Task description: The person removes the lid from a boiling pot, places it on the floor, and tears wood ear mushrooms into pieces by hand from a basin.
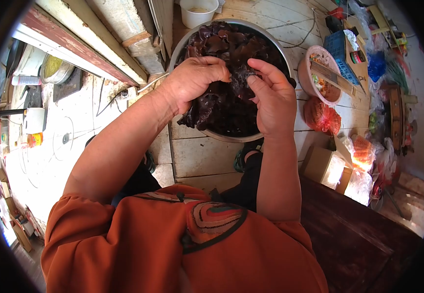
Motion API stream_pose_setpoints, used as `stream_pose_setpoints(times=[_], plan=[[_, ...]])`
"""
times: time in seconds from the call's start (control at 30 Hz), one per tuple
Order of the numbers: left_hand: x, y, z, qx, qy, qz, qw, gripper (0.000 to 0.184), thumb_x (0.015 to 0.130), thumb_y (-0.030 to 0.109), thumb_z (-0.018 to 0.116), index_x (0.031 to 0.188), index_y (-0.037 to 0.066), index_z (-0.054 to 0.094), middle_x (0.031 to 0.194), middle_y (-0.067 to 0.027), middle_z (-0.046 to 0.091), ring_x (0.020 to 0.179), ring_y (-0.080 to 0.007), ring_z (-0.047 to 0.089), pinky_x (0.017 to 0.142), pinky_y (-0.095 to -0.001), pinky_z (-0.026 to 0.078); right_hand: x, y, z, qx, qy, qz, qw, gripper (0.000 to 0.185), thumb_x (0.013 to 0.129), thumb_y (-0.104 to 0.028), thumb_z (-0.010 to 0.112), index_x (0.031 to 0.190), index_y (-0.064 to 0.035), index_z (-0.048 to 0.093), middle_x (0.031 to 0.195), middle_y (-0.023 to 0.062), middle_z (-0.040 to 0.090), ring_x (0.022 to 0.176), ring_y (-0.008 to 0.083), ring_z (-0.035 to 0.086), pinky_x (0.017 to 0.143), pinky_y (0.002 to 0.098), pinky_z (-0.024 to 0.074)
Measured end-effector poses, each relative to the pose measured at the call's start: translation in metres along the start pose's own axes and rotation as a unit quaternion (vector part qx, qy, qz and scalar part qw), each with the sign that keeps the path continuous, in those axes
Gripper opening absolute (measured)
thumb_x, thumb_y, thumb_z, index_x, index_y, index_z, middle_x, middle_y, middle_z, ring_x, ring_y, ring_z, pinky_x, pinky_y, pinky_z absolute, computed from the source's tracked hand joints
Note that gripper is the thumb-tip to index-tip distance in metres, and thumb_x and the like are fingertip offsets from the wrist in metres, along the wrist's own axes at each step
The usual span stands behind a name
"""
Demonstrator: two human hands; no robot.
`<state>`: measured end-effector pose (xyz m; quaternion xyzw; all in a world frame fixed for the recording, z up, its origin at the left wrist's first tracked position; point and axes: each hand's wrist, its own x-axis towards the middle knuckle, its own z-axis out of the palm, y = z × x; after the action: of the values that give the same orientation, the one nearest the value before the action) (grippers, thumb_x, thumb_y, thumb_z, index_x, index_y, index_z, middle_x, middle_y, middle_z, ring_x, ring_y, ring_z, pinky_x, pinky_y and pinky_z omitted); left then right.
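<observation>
A wide metal basin [236, 139] on the floor in front of me is heaped with dark, ruffled wood ear mushrooms [207, 110]. Above the heap, my left hand [198, 80] pinches one side of a dark wood ear mushroom piece [240, 82]. The thumb and fingers of my right hand [275, 100] are closed on its other side, with the index finger raised a little. Part of the piece is hidden behind my fingers.
Beyond the basin stands a white bucket [198, 15]. To the right are a pink tub [304, 80] with scraps, a blue crate [338, 51], a red plastic bag [322, 116] and an open cardboard box [319, 165]. A dark wooden surface [353, 234] lies at lower right.
</observation>
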<state>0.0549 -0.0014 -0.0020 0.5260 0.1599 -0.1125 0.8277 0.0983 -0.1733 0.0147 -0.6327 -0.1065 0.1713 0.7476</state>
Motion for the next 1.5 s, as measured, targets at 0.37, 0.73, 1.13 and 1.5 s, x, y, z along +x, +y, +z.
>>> stream_pose_setpoints(times=[0.37, 0.73, 1.13, 1.5], plan=[[-0.025, 0.0, 0.018, 0.541, 0.066, 0.405, 0.734, 0.045, 0.065, 0.004, 0.072, 0.108, 0.015, 0.063, 0.121, -0.0112, 0.056, 0.099, -0.0303, 0.06, 0.087, -0.0322, 0.05, -0.001, 0.004, 0.003, -0.185, 0.073, -0.023, 0.98, 0.022, 0.084, 0.001, 0.06, 0.105, -0.0029, 0.064, 0.074, 0.0017, 0.062, 0.061, 0.0068, 0.057, 0.056, 0.0203, 0.05], [-0.007, 0.011, 0.002, 0.151, -0.031, 0.128, 0.98, 0.013, 0.083, 0.004, 0.066, 0.096, 0.001, 0.065, 0.089, -0.0003, 0.065, 0.082, -0.0068, 0.058, 0.075, -0.0224, 0.048, 0.001, -0.002, -0.01, 0.058, -0.017, 0.105, 0.993, 0.025, 0.085, -0.015, 0.055, 0.102, 0.0023, 0.062, 0.079, 0.0075, 0.063, 0.063, 0.0131, 0.059, 0.058, 0.026, 0.0498], [-0.011, 0.012, 0.006, 0.067, -0.04, 0.075, 0.994, 0.024, 0.08, -0.004, 0.065, 0.103, 0.002, 0.062, 0.091, -0.0011, 0.064, 0.084, -0.0088, 0.06, 0.076, -0.0216, 0.05, 0.001, 0.006, -0.009, 0.07, -0.018, 0.058, 0.996, 0.017, 0.082, -0.004, 0.064, 0.097, 0.0005, 0.061, 0.085, 0.0053, 0.063, 0.07, 0.0108, 0.058, 0.064, 0.0231, 0.0502], [-0.005, 0.008, 0.003, 0.027, -0.003, 0.032, 0.999, 0.027, 0.077, 0.008, 0.069, 0.102, 0.001, 0.062, 0.088, -0.004, 0.063, 0.082, -0.0116, 0.058, 0.078, -0.0235, 0.048, -0.002, 0.006, -0.007, 0.032, -0.001, 0.032, 0.999, 0.017, 0.082, -0.004, 0.065, 0.098, 0.0015, 0.062, 0.083, 0.0052, 0.064, 0.068, 0.0104, 0.059, 0.063, 0.022, 0.0499]])
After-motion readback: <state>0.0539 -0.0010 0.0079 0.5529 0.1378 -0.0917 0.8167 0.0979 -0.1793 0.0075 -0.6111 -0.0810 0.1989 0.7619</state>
